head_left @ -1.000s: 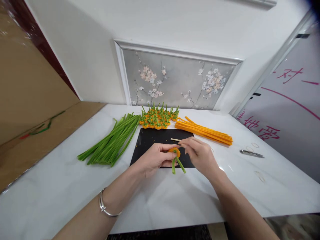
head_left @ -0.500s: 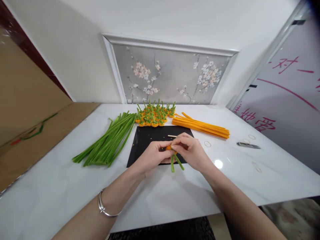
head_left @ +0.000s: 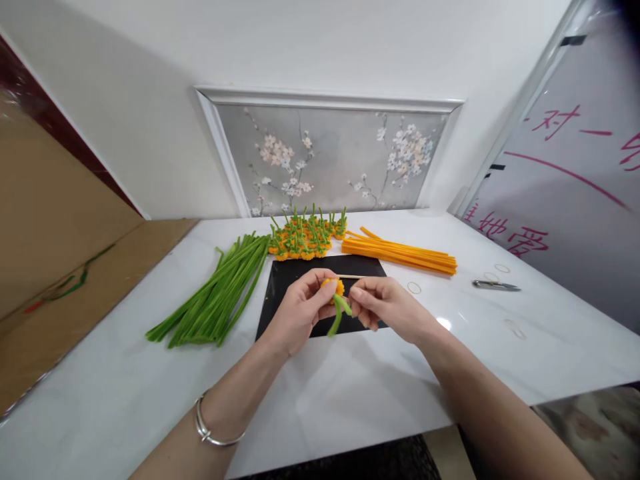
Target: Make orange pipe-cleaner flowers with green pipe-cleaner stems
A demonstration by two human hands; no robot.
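My left hand [head_left: 307, 303] pinches a small orange pipe-cleaner flower [head_left: 334, 288] between thumb and fingers, over the black mat [head_left: 283, 280]. Two fuzzy green ends [head_left: 338, 319] stick out from the flower, one hanging down and one bent to the right. My right hand [head_left: 383, 303] is close on the right, its fingers curled together at the tip of the bent green end. Whether its fingertips grip that tip is hidden. Behind my fingers a thin wooden stick [head_left: 353, 277] lies across the mat.
Green pipe cleaners [head_left: 215, 293] lie in a bundle at left, orange pipe cleaners [head_left: 400, 253] at right. Finished orange flowers with green stems [head_left: 305, 237] stand grouped at the back. Metal snips [head_left: 495, 285] and several thin rings [head_left: 414, 288] lie on the white table [head_left: 300, 413].
My left hand has turned the flower, so more of its orange face shows. My right hand has moved off the flower to the right, and one green end now bends that way.
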